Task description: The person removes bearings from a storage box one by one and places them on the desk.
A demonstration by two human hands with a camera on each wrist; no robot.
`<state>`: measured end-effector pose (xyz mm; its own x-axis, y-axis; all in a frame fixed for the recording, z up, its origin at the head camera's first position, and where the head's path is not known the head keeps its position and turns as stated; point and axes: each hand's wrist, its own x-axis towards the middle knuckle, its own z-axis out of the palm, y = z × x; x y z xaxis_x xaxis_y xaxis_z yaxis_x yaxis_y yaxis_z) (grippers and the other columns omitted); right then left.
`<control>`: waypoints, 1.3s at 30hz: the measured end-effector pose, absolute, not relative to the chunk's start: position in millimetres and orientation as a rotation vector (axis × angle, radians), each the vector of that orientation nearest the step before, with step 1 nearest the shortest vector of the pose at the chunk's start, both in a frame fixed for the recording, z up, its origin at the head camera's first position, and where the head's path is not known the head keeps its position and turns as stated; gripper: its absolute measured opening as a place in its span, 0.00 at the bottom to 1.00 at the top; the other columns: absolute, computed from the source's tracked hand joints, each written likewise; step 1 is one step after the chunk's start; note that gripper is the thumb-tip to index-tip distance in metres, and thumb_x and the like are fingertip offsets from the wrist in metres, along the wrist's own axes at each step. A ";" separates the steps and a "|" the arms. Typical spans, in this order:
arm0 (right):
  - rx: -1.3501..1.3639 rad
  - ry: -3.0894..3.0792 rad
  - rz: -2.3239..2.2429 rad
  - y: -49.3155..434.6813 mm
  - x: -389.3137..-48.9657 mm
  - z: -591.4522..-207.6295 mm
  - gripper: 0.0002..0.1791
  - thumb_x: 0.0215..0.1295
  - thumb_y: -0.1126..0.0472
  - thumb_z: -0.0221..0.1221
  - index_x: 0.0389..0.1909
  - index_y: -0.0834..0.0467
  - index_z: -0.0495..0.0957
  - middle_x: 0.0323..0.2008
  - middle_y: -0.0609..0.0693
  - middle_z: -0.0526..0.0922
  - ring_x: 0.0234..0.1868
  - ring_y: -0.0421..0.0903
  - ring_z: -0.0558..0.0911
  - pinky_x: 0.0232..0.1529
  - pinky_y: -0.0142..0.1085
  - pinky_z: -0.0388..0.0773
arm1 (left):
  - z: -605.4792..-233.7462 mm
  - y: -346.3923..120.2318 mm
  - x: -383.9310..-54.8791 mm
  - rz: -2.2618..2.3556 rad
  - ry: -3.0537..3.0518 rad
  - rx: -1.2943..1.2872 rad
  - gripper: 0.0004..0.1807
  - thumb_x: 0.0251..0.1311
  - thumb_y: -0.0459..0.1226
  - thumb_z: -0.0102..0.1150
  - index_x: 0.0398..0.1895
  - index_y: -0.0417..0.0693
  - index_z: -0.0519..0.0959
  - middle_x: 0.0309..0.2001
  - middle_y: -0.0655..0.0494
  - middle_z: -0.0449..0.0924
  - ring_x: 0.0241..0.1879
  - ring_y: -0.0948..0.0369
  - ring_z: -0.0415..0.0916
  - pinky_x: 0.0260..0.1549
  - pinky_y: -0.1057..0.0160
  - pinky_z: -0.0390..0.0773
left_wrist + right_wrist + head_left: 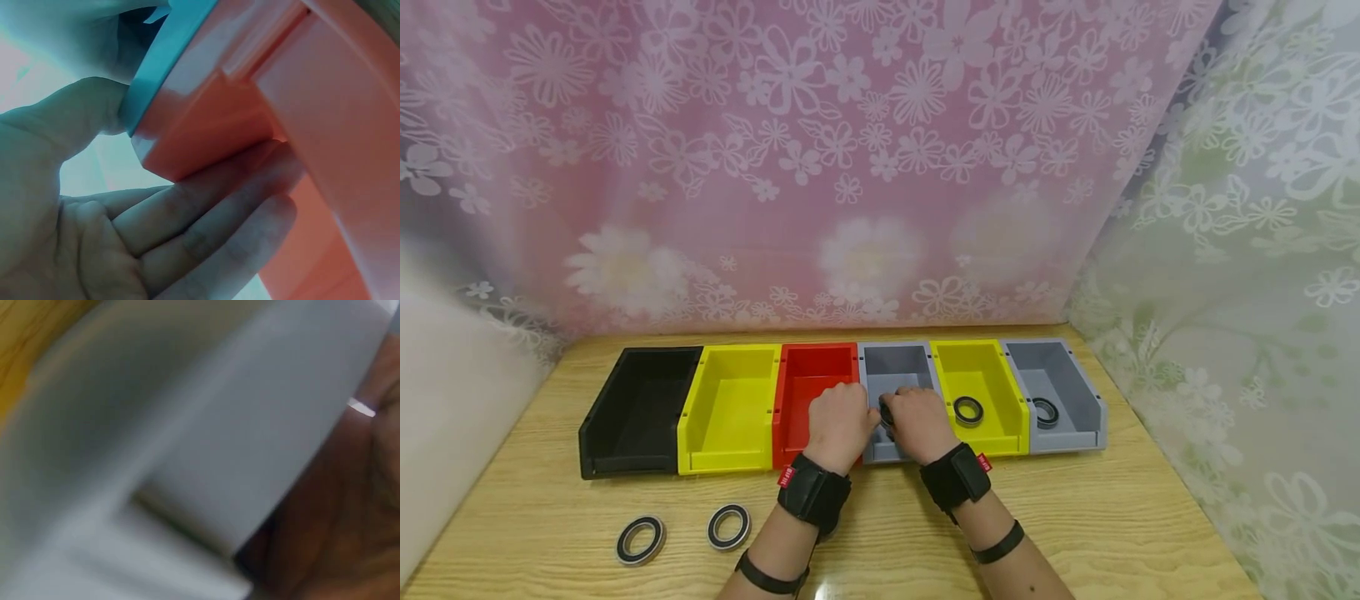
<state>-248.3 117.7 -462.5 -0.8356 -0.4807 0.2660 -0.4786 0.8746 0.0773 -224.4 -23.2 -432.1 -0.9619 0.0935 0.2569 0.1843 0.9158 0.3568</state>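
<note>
A dark ring bearing (887, 412) shows at the left side of my right hand (919, 423), over the middle grey bin (898, 358). The right fingers curl down and pinch it; their tips are hidden. The right wrist view is blurred, with a grey bin wall (269, 419) hiding most of that hand. My left hand (841, 423) lies across the front of the red bin (820, 358). In the left wrist view its nearly straight fingers (200, 234) reach into the red bin, and the thumb touches the grey bin's rim (165, 72).
Two bearings lie on the wooden table, one at far left (641, 540) and another bearing (728, 527) beside it. The right yellow bin (981, 367) and right grey bin (1052, 367) each hold one bearing. A black bin (651, 383) and left yellow bin (733, 408) stand left.
</note>
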 end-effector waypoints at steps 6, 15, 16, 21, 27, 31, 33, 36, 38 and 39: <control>0.708 -2.786 0.083 117.7 -250.5 -463.9 0.12 0.50 0.64 0.79 0.30 0.55 0.84 0.23 0.49 0.78 0.24 0.46 0.78 0.25 0.38 0.72 | -431.7 -23.2 -223.3 -0.559 -2.846 -0.215 0.26 0.58 0.39 0.74 0.10 0.45 0.69 0.12 0.58 0.52 0.10 0.58 0.61 0.10 0.66 0.62; 0.737 -2.796 0.091 120.2 -252.1 -463.2 0.18 0.50 0.59 0.80 0.36 0.58 0.81 0.26 0.51 0.77 0.23 0.47 0.76 0.26 0.40 0.74 | -432.7 -23.7 -225.6 -0.609 -2.884 -0.203 0.24 0.59 0.40 0.74 0.12 0.45 0.71 0.12 0.57 0.55 0.10 0.58 0.62 0.10 0.65 0.65; 0.739 -2.797 0.113 120.4 -252.3 -462.5 0.18 0.51 0.58 0.79 0.36 0.58 0.80 0.26 0.51 0.77 0.23 0.47 0.75 0.26 0.40 0.74 | -432.6 -24.0 -226.0 -0.609 -2.888 -0.202 0.24 0.59 0.40 0.74 0.12 0.45 0.71 0.12 0.57 0.55 0.10 0.58 0.63 0.11 0.65 0.65; 0.687 -2.881 0.286 121.5 -252.5 -451.7 0.23 0.58 0.55 0.75 0.50 0.60 0.81 0.38 0.57 0.81 0.24 0.48 0.76 0.28 0.40 0.77 | -431.9 -24.7 -227.0 -0.596 -2.913 -0.195 0.21 0.60 0.42 0.74 0.15 0.44 0.75 0.11 0.56 0.59 0.11 0.58 0.64 0.12 0.65 0.67; 0.622 -2.912 0.496 126.7 -246.6 -427.0 0.31 0.59 0.54 0.74 0.60 0.64 0.79 0.46 0.57 0.79 0.33 0.46 0.79 0.35 0.38 0.81 | -431.7 -24.9 -227.8 -0.587 -2.926 -0.178 0.21 0.60 0.42 0.74 0.16 0.43 0.76 0.11 0.56 0.60 0.11 0.58 0.64 0.12 0.64 0.66; 0.601 -2.894 0.588 132.8 -240.1 -411.9 0.26 0.56 0.57 0.73 0.54 0.64 0.82 0.39 0.53 0.76 0.28 0.43 0.75 0.31 0.35 0.78 | -431.6 -25.4 -227.6 -0.602 -2.920 -0.182 0.24 0.60 0.41 0.73 0.12 0.45 0.72 0.11 0.56 0.56 0.11 0.58 0.63 0.11 0.65 0.63; 0.597 -2.894 0.610 135.7 -236.1 -405.1 0.25 0.55 0.57 0.73 0.53 0.63 0.82 0.38 0.52 0.74 0.26 0.42 0.74 0.30 0.34 0.76 | -431.8 -25.3 -227.5 -0.599 -2.912 -0.190 0.25 0.60 0.41 0.73 0.12 0.46 0.71 0.11 0.57 0.56 0.11 0.58 0.63 0.11 0.65 0.63; 0.595 -2.895 0.632 138.7 -230.8 -396.5 0.24 0.55 0.57 0.73 0.52 0.62 0.82 0.38 0.50 0.74 0.27 0.42 0.74 0.32 0.34 0.77 | -432.2 -25.1 -227.9 -0.604 -2.905 -0.190 0.25 0.60 0.41 0.72 0.11 0.46 0.70 0.11 0.57 0.55 0.10 0.58 0.63 0.11 0.65 0.63; 0.595 -2.896 0.640 140.1 -227.8 -391.6 0.24 0.55 0.57 0.73 0.52 0.61 0.82 0.38 0.50 0.74 0.28 0.42 0.75 0.33 0.34 0.78 | -432.9 -24.8 -228.4 -0.614 -2.899 -0.192 0.25 0.60 0.40 0.72 0.11 0.46 0.70 0.11 0.56 0.56 0.10 0.58 0.63 0.11 0.65 0.63; 0.597 -2.895 0.643 140.8 -226.4 -389.6 0.24 0.55 0.57 0.73 0.52 0.61 0.82 0.38 0.50 0.74 0.28 0.42 0.75 0.33 0.34 0.78 | -433.1 -24.7 -228.7 -0.624 -2.900 -0.192 0.25 0.60 0.40 0.72 0.11 0.46 0.70 0.11 0.56 0.56 0.10 0.58 0.63 0.11 0.65 0.63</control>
